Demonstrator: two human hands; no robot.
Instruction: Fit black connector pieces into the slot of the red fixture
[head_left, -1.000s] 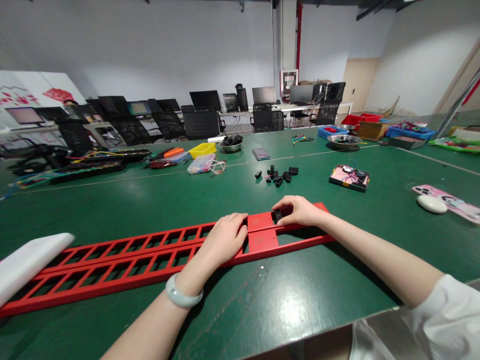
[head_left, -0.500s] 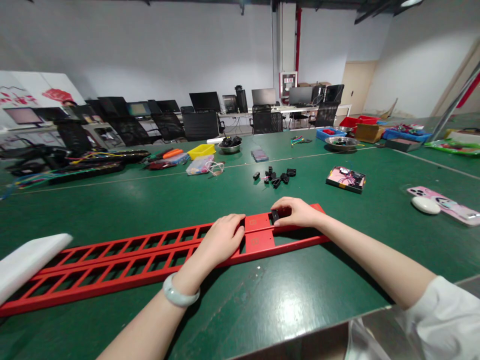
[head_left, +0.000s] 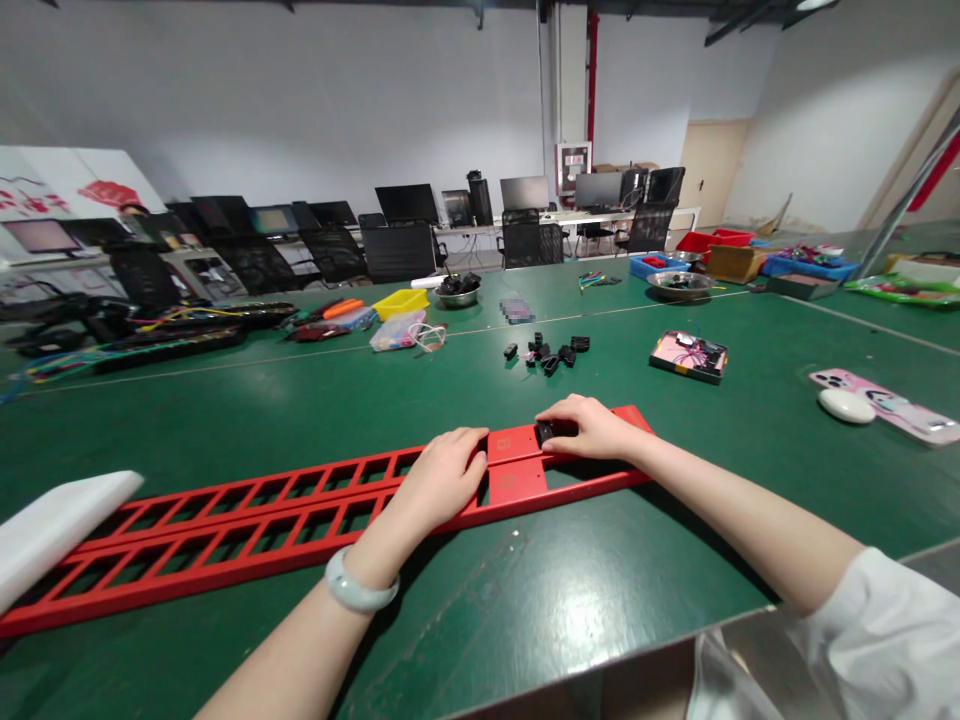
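Note:
A long red metal ladder-like frame lies across the green table in front of me. My left hand rests flat on the frame beside its solid red plate, pressing down. My right hand sits on the frame's right end, fingers pinched on a small black clip at the plate's edge. A pale bracelet is on my left wrist.
A pile of black clips lies beyond the frame. A pink tray with wires, a white mouse on a pink phone, a white slab at left, bins, bowls and cables farther back.
Both hands keep their places on the frame; the right hand and clip shift slightly left along the plate edge. The view has drifted a little.

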